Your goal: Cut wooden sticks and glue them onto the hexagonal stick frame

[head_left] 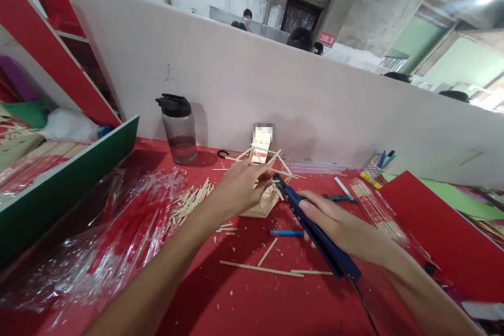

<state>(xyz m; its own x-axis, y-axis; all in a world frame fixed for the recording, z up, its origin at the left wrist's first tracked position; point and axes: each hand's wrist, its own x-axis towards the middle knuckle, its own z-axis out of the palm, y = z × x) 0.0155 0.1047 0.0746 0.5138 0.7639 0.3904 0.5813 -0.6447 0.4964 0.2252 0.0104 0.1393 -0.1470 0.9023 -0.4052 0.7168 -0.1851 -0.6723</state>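
My left hand (240,186) pinches a thin wooden stick (283,172) against a small structure of wooden sticks (264,202) on the red table (244,299). My right hand (338,223) grips a dark blue glue gun (315,228), its nozzle touching the structure just right of my left fingertips. Behind the structure stands a small white card. Loose sticks (260,269) lie on the table in front of my hands, and a blue pen (286,233) lies beside the gun.
A clear bottle with a black lid (178,128) stands at the back left. Crinkled plastic wrap (102,241) covers the left side, next to a pile of sticks (189,202). A green and red shelf (59,178) is on the left, red sheets (441,231) on the right. A white partition (275,79) runs behind.
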